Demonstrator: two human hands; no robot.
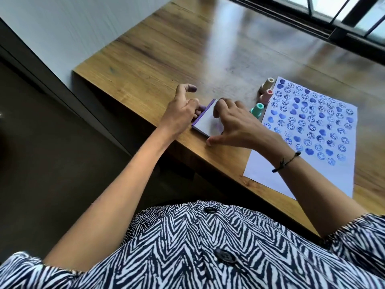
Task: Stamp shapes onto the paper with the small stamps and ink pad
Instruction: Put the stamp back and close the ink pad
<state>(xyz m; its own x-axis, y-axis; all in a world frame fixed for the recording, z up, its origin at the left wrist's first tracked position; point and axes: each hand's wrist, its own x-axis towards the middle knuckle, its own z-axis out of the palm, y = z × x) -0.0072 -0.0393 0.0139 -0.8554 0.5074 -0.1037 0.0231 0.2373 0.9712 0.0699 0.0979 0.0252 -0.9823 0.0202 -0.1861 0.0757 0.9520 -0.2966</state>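
The ink pad (205,119) is a flat case with a white lid and purple edge, lying near the table's front edge. My left hand (183,107) grips its left side with the fingertips. My right hand (237,126) rests on its lid and right corner, fingers spread. To the right lies the white paper (270,176), covered with several rows of blue smiley faces and hearts. Three small stamps stand upright along the paper's left edge: a beige stamp (267,84), a pink stamp (265,95) and a mint green stamp (257,110).
The wooden table (166,49) stretches back to a dark window frame (343,19). Its left edge drops off to a dark floor beside a pale wall. My striped shirt fills the bottom of the view.
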